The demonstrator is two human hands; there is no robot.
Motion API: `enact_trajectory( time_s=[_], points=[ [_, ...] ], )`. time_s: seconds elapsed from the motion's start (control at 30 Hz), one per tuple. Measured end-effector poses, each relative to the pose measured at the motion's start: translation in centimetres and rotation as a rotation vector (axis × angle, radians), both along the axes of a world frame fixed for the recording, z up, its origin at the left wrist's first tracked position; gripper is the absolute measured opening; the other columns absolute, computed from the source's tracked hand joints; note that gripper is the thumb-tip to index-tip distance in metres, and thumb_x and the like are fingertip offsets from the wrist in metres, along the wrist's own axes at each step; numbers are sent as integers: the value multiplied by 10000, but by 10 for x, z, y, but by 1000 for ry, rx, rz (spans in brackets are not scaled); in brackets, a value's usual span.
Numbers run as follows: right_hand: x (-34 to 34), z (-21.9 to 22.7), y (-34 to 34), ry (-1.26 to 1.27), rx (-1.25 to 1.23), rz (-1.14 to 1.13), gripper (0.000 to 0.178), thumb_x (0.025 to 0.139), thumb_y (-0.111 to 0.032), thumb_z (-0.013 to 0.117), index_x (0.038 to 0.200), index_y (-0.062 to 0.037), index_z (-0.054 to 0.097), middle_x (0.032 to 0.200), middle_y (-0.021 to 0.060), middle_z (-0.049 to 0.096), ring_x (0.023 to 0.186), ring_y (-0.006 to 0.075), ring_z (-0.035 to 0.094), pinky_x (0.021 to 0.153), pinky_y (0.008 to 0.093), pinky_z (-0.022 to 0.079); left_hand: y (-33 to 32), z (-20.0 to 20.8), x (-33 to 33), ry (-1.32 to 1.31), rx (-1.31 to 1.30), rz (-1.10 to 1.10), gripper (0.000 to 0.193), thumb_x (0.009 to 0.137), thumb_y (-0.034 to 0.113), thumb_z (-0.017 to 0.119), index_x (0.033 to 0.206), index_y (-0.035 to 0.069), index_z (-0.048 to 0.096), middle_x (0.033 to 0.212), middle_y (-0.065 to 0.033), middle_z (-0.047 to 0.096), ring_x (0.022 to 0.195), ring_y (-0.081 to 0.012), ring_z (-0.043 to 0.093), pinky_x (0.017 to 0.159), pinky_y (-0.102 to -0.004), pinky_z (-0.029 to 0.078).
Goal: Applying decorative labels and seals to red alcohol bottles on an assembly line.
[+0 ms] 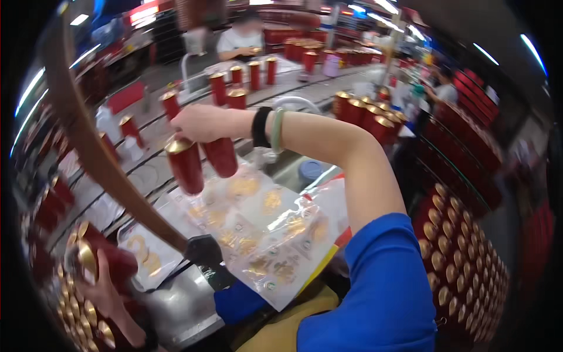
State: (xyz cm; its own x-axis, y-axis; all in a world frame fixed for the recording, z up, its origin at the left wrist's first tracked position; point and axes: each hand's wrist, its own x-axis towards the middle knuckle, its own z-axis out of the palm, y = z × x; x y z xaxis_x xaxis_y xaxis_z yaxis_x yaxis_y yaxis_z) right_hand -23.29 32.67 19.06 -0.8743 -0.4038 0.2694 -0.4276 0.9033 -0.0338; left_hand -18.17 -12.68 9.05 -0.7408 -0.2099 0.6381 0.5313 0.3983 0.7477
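My right hand (205, 122) is raised over the bench, fingers closed round the tops of red gold-capped canisters. One red canister (186, 170) hangs below the knuckles; a second red canister (221, 157) hangs beside it under the wrist. At the lower left, my left hand (104, 293) is curled against a red canister (120, 261) lying tilted, its gold end toward the fingers. Part of this grip is hidden. Below my right forearm lies a clear plastic sheet (246, 217) with gold decorations, some of them in small bags.
Several red canisters (254, 76) stand along the conveyor line, and a cluster (369, 114) sits to the right. Stacked gold-capped canisters (463, 264) fill the lower right. A brown curved bar (111, 164) crosses the left. Across the line a person (240, 44) works. A blue round lid (311, 170) lies nearby.
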Motion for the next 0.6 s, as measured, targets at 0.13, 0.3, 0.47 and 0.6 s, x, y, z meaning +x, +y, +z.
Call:
enact_trajectory(
  time_s=[0.13, 0.3, 0.47, 0.6],
  points=[
    [105, 42, -28, -56, 37, 105, 326, 974, -334, 639, 1007, -19, 721, 999, 182, 723, 971, 415, 691, 846, 505, 540, 15, 18, 82, 174, -321, -73, 571, 841, 79, 852, 1348, -45, 622, 1242, -194, 689, 1114, -278, 656, 978, -396, 556],
    [143, 19, -63, 30, 342, 390, 350, 991, -436, 579, 1030, -140, 762, 992, 88, 752, 992, 321, 713, 841, 470, 565, 7, -41, 85, -51, -307, 78, 465, 790, 51, 876, 1180, -43, 642, 1156, -170, 691, 1069, -266, 658, 970, -395, 545],
    [184, 25, -131, 15, 261, 590, 317, 1022, -452, 528, 1134, -277, 768, 1119, 59, 765, 1064, 302, 709, 913, 447, 551, -6, -46, 82, 16, -392, 67, 424, 720, 96, 945, 1031, -46, 694, 987, -186, 726, 886, -251, 704, 783, -351, 606],
    [155, -6, -174, 167, 193, 724, 354, 1026, -450, 520, 1173, -229, 753, 1162, 73, 754, 1104, 317, 695, 920, 452, 550, -67, -128, 17, 257, -355, 110, 711, 696, 281, 987, 1191, -59, 606, 1075, -196, 676, 934, -305, 674, 802, -417, 583]
  ],
)
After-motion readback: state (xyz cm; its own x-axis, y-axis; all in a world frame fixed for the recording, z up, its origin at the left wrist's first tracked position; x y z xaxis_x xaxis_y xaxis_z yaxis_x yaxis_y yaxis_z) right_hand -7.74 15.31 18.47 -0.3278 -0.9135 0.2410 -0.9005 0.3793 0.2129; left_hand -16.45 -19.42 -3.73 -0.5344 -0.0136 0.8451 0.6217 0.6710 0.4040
